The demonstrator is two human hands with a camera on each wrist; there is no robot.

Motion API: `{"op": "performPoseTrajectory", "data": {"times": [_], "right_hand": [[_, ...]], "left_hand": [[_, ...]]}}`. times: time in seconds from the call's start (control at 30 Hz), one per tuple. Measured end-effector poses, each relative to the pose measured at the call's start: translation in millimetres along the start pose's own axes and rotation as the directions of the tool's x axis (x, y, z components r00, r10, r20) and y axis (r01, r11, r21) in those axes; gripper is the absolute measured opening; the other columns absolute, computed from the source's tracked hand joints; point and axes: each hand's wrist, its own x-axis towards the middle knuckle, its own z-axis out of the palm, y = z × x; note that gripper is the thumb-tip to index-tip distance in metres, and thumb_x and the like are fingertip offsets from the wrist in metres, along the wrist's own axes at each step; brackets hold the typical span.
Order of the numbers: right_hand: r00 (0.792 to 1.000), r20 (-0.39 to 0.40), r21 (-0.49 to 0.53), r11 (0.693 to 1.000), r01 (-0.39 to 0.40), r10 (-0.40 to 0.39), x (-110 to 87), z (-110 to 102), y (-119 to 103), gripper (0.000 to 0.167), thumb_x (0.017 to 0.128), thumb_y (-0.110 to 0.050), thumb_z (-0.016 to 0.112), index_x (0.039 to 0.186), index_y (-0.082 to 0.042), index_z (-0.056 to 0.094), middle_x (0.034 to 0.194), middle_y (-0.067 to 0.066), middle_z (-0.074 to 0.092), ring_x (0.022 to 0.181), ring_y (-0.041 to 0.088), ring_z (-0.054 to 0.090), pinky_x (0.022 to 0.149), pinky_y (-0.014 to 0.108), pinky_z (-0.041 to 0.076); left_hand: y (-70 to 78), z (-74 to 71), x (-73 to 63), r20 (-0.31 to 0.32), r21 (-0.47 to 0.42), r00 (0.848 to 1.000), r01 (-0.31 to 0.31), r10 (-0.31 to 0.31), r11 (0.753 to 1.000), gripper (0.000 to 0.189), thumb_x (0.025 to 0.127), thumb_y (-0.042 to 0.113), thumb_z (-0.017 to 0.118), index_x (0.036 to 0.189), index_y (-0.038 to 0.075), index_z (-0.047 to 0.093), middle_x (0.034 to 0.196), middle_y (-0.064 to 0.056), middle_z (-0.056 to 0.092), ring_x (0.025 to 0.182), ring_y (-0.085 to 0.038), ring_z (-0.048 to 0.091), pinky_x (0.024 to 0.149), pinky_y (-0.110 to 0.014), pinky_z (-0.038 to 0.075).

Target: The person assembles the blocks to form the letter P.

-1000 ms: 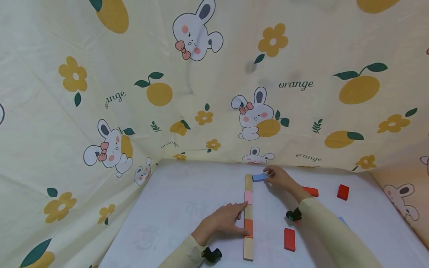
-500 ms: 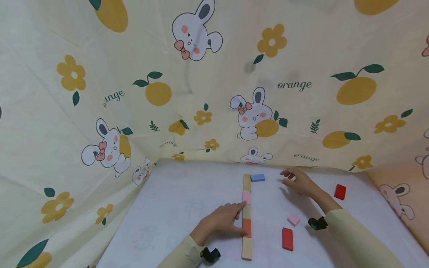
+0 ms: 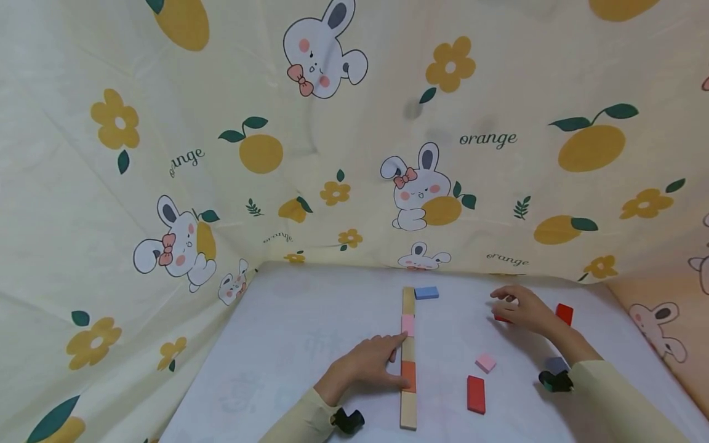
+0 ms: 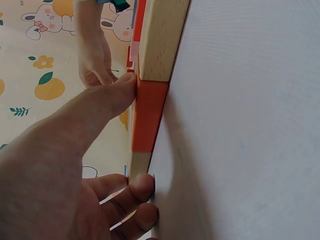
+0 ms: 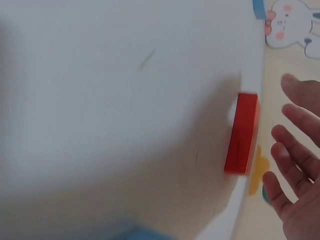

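A straight row of flat wooden blocks runs away from me: plain wood (image 3: 408,411), orange (image 3: 408,376), plain, pink (image 3: 407,325), then plain wood (image 3: 408,300) at the far end. My left hand (image 3: 367,363) rests against it from the left, thumb at the orange block and index fingertip at the pink one. A blue block (image 3: 426,293) lies crosswise at the far end's right side. Over a red block (image 5: 242,132) at the back right, my right hand (image 3: 523,307) hovers with fingers spread and nothing in them; it partly covers that block in the head view.
Right of the row lie a pink block (image 3: 485,363), a red block (image 3: 476,394), another red block (image 3: 564,314) farther back, and a blue block (image 3: 556,364) partly behind the right wrist. A patterned cloth (image 3: 343,154) rises behind the white table (image 3: 288,332).
My right hand has let go of the blue block at the row's far end and moved right, over the red block. The left hand has stayed in place.
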Motion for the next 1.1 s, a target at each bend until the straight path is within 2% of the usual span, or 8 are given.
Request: {"op": "performPoseTrajectory", "data": {"times": [0.1, 0.3, 0.5, 0.8, 1.1], "right_hand": [[1.0, 0.02, -0.02, 1.0, -0.024, 0.024, -3.7, -4, 6, 0.043, 0.096, -0.023, 0.082, 0.131, -0.001, 0.07, 0.122, 0.02, 0.064, 0.112, 0.038, 0.057, 0.083, 0.042, 0.057], [0.993, 0.061, -0.049, 0.994, -0.096, 0.099, -8.7, -10, 15, 0.048, 0.092, -0.025, 0.087, 0.13, 0.0, 0.069, 0.117, 0.022, 0.061, 0.109, 0.04, 0.055, 0.09, 0.056, 0.057], [0.981, 0.092, -0.043, 0.985, -0.165, 0.168, -11.4, -8, 24, 0.05, 0.092, -0.026, 0.086, 0.131, -0.002, 0.068, 0.117, 0.019, 0.061, 0.11, 0.039, 0.054, 0.092, 0.056, 0.057], [0.98, 0.101, -0.014, 0.985, -0.17, 0.17, -13.2, -7, 28, 0.04, 0.095, -0.015, 0.081, 0.13, 0.0, 0.067, 0.121, 0.022, 0.061, 0.111, 0.04, 0.055, 0.098, 0.06, 0.054], [0.984, 0.084, -0.006, 0.987, -0.158, 0.158, -8.6, -3, 28, 0.042, 0.096, -0.021, 0.082, 0.13, -0.002, 0.068, 0.121, 0.02, 0.063, 0.111, 0.039, 0.057, 0.098, 0.06, 0.055]], "left_hand": [[-0.6, 0.3, 0.9, 0.0, 0.005, 1.0, 0.0, 0.0, 1.0, 0.101, 0.088, 0.064, 0.081, 0.168, 0.021, 0.038, 0.093, 0.012, 0.052, 0.082, -0.004, 0.046, 0.067, -0.024, 0.036], [-1.3, 0.0, 1.1, -0.008, 0.016, 1.0, -0.009, 0.009, 1.0, 0.102, 0.087, 0.065, 0.081, 0.168, 0.02, 0.038, 0.092, 0.012, 0.052, 0.082, -0.004, 0.045, 0.067, -0.023, 0.036], [-2.2, 0.6, 0.7, -0.007, 0.018, 1.0, -0.02, 0.02, 1.0, 0.101, 0.088, 0.065, 0.081, 0.168, 0.02, 0.039, 0.092, 0.013, 0.051, 0.08, -0.004, 0.044, 0.066, -0.023, 0.034], [-2.0, 1.0, 0.2, -0.006, 0.009, 1.0, -0.014, 0.014, 1.0, 0.101, 0.088, 0.065, 0.081, 0.168, 0.022, 0.039, 0.092, 0.012, 0.052, 0.081, -0.005, 0.044, 0.066, -0.024, 0.034], [-3.1, 2.6, 1.3, -0.005, 0.016, 1.0, -0.005, 0.005, 1.0, 0.101, 0.088, 0.066, 0.08, 0.168, 0.023, 0.038, 0.092, 0.013, 0.052, 0.082, -0.005, 0.045, 0.067, -0.024, 0.036]]}}
